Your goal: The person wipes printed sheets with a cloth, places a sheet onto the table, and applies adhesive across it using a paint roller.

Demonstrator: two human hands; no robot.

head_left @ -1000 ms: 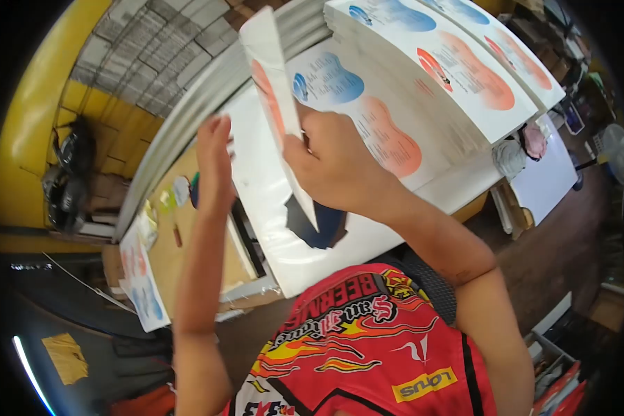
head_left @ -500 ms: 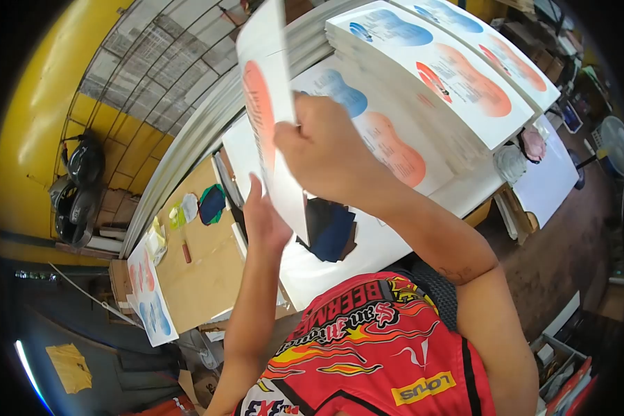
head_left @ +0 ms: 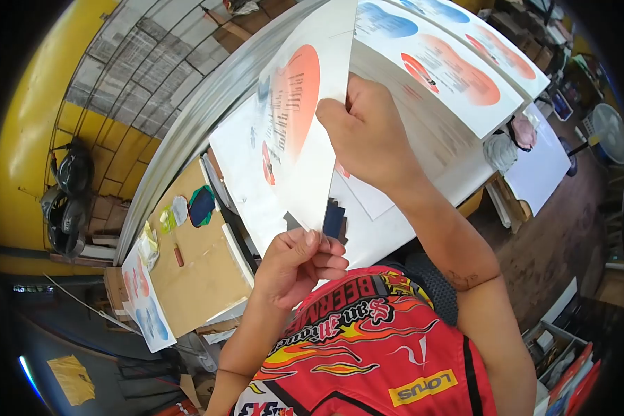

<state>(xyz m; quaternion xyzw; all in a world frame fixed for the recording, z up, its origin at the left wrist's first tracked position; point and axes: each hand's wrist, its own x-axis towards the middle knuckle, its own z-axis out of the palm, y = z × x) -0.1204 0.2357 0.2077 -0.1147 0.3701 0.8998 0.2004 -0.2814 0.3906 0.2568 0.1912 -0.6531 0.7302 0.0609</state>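
Note:
A large white printed sheet (head_left: 295,111) with a red-orange rounded shape, lines of text and a faint blue patch is held up, tilted, in front of me. My right hand (head_left: 371,132) is closed on its right edge, thumb over the near face. At the bottom corner, my left hand (head_left: 298,267) pinches the sheet between thumb and fingers. Behind that corner, a dark cloth (head_left: 335,220) lies on the white table (head_left: 378,236), partly hidden. Another sheet lies on the table behind my right hand, mostly covered.
Stacks of printed sheets (head_left: 457,83) stand at the upper right. Crumpled grey cloth (head_left: 499,151) and a pink cloth (head_left: 523,132) sit by the table edge. To the left is a tan board (head_left: 187,270) with rags (head_left: 201,206) and a brown stick (head_left: 179,256).
The sheet has turned its printed face more towards me and shifted right. My left hand has moved down and right to its bottom corner and closed there; my right hand has moved right.

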